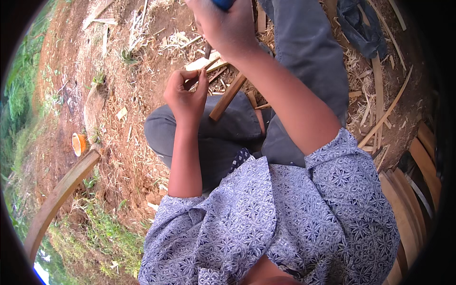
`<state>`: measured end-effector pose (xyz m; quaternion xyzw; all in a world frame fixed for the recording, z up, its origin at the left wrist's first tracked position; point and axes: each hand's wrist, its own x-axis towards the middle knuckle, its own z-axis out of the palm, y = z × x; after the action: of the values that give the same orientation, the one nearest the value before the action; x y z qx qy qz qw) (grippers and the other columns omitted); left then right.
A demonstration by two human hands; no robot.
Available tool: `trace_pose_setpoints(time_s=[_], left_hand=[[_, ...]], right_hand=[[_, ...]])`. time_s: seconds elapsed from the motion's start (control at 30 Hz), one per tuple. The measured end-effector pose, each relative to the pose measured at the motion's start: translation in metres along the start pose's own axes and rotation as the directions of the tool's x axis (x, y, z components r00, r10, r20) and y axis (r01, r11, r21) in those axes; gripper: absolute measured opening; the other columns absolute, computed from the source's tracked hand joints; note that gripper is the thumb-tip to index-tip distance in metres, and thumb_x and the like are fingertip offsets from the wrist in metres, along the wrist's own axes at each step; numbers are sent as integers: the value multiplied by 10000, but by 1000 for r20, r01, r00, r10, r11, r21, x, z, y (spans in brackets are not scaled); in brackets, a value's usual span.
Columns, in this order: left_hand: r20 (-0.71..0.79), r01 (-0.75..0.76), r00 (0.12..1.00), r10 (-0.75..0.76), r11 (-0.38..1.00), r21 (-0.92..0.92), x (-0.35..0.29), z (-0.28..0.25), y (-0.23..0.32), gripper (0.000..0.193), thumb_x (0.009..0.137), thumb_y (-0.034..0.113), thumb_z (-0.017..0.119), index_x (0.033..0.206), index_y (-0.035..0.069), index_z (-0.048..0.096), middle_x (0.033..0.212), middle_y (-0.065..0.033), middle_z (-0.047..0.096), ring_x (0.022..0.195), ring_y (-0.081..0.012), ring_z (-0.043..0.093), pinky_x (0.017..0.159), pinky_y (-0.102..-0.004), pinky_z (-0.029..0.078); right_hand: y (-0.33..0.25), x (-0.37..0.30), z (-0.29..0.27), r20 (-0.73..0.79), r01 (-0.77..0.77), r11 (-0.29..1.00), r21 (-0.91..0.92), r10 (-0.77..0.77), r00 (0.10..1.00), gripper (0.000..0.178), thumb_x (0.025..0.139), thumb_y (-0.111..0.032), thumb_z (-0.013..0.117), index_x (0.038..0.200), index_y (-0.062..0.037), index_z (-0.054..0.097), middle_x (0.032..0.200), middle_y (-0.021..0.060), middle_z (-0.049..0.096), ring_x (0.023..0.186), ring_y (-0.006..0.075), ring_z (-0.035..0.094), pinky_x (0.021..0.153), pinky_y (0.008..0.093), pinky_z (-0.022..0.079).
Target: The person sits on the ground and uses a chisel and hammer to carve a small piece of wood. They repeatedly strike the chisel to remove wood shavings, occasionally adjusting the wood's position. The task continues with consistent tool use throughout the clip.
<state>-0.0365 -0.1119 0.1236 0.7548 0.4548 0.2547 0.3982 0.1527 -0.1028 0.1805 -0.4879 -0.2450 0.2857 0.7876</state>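
Note:
My left hand (186, 97) is closed in a pinch, thumb against forefinger, over the left knee. A thin brown strip (212, 62) runs out from its fingertips, and they seem to hold it. My right hand (230, 31) is raised higher, wrapped round a blue object (222, 4) cut off by the top edge, so its kind does not show. A narrow dark piece (207, 50) shows just below this hand. Between my forearms a brown wooden bar (228, 97) slants over my bent left leg. Pale split wood (202, 63) lies behind the left fingertips.
Wood shavings (176, 40) litter the brown soil. A long beam (61, 197) slopes at the left, near an orange container (79, 144). At right are a dark plastic bag (362, 28), long strips (378, 102) and stacked boards (403, 204). My right leg (311, 66) stretches forward.

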Motion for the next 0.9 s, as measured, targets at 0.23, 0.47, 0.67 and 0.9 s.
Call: trace_pose_setpoints(time_s=[0.23, 0.47, 0.67, 0.9], left_hand=[[-24, -39, 999, 38, 997, -59, 0, 1, -6, 142, 890, -45, 765, 918, -31, 627, 927, -97, 714, 905, -141, 728, 803, -265, 599], [-85, -51, 995, 46, 997, -54, 0, 7, -3, 179, 836, -25, 812, 836, -26, 633, 843, -98, 684, 791, -136, 719, 734, -278, 616], [-94, -90, 992, 81, 992, -88, 3, 6, -7, 178, 837, -30, 808, 837, -24, 630, 843, -99, 691, 797, -140, 727, 732, -283, 617], [-96, -114, 990, 107, 990, -77, 4, 12, -1, 179, 836, -31, 808, 843, -24, 629, 855, -105, 699, 802, -146, 733, 734, -285, 617]], right_hand=[[20, -5, 1, 10, -54, 998, 11, 54, 998, 309, 944, -89, 637, 655, -74, 531, 570, -51, 485, 508, 62, 455, 491, 278, 355], [-10, 2, 6, 160, 69, 989, 131, -90, 983, 309, 956, -108, 642, 668, -60, 541, 573, -49, 500, 541, 59, 485, 501, 282, 364], [2, -6, 1, 119, -30, 998, 57, 23, 993, 288, 960, -95, 647, 689, -61, 552, 591, -46, 512, 535, 53, 469, 495, 284, 359], [36, -9, -2, 86, 118, 976, -184, -103, 991, 284, 856, -209, 727, 639, -51, 634, 525, 22, 588, 507, 106, 594, 483, 315, 443]])
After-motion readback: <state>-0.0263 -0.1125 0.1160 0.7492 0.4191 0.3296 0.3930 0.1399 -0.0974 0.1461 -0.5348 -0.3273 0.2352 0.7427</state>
